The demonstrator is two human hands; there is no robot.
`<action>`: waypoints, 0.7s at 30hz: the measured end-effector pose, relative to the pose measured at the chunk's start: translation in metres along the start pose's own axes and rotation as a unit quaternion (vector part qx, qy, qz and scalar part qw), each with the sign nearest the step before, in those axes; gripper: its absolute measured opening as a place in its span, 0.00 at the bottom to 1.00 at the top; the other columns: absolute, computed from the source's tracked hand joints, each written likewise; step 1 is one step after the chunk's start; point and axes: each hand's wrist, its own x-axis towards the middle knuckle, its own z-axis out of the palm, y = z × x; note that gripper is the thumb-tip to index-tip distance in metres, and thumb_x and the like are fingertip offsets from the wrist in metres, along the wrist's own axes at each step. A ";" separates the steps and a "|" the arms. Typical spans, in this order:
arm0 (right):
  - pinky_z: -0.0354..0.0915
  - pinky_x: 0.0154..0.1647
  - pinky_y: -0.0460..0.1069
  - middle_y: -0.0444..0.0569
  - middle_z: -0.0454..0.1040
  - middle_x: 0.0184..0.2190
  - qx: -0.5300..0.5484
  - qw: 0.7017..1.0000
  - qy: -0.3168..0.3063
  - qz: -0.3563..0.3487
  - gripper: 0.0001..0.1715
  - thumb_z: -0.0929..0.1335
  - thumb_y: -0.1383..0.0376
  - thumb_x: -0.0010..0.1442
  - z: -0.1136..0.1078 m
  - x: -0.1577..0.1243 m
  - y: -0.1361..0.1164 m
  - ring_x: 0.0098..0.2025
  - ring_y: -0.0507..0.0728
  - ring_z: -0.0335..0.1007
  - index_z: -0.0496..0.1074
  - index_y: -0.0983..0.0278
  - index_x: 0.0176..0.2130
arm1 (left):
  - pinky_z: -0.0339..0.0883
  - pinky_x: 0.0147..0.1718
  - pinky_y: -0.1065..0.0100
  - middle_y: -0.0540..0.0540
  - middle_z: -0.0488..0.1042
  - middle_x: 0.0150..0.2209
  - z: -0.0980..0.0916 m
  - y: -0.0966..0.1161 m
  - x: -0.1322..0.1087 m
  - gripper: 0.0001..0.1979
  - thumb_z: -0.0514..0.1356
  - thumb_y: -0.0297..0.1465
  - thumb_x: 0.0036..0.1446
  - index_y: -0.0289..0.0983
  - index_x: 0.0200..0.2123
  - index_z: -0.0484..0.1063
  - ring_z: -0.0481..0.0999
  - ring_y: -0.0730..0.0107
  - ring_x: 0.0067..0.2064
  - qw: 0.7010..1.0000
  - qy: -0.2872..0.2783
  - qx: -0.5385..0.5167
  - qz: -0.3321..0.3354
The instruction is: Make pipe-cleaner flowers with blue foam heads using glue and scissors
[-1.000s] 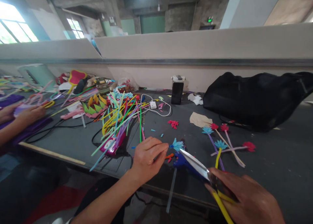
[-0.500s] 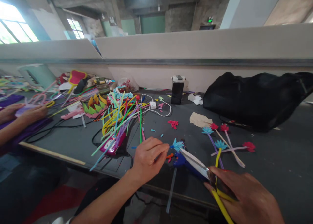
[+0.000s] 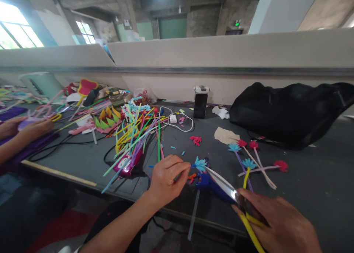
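My left hand (image 3: 170, 175) pinches the base of a light blue pipe-cleaner flower (image 3: 199, 164), its petals pointing right. In my right hand (image 3: 279, 216) is a pair of scissors (image 3: 222, 182) with yellow handles; the blade tips lie right beside the petals. Below the blades a blue glue gun (image 3: 206, 182) rests on the table, with a clear glue stick (image 3: 194, 216) jutting over the edge. To the right lie several finished flowers, red and blue, among them a red flower (image 3: 281, 166) on a pink stem and a blue flower (image 3: 233, 147) on a purple stem.
A heap of coloured pipe cleaners (image 3: 135, 135) lies left of centre, near a white cable with a charger (image 3: 173, 118). A phone (image 3: 200, 104) stands upright at the back. A black bag (image 3: 287, 114) sits at right. Another person's hands (image 3: 35, 129) work at far left.
The scissor blades have closed together slightly and their tips shifted a little right. The flower in my left hand has barely moved.
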 end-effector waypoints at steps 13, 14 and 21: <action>0.58 0.39 0.53 0.45 0.76 0.29 -0.065 0.994 0.030 -0.079 0.19 0.60 0.63 0.64 -0.008 0.007 0.005 0.30 0.56 0.73 0.69 0.63 0.52 | 0.56 0.24 0.74 0.51 0.70 0.21 -0.009 0.009 0.012 0.04 0.62 0.27 0.46 0.34 0.22 0.74 0.66 0.76 0.24 0.885 -0.098 -0.252 -0.379; 0.57 0.39 0.53 0.45 0.75 0.28 -0.061 0.994 0.035 -0.083 0.18 0.60 0.63 0.64 -0.009 0.009 0.004 0.30 0.55 0.72 0.69 0.63 0.51 | 0.56 0.23 0.74 0.51 0.70 0.20 -0.010 0.009 0.012 0.04 0.62 0.28 0.45 0.33 0.22 0.74 0.65 0.76 0.24 0.869 -0.106 -0.268 -0.402; 0.57 0.38 0.52 0.45 0.75 0.27 -0.060 0.994 0.032 -0.087 0.18 0.60 0.65 0.65 -0.009 0.011 0.001 0.28 0.54 0.72 0.70 0.63 0.50 | 0.52 0.22 0.74 0.52 0.67 0.18 -0.009 0.010 0.011 0.06 0.62 0.30 0.43 0.33 0.20 0.72 0.61 0.78 0.22 0.822 -0.122 -0.320 -0.455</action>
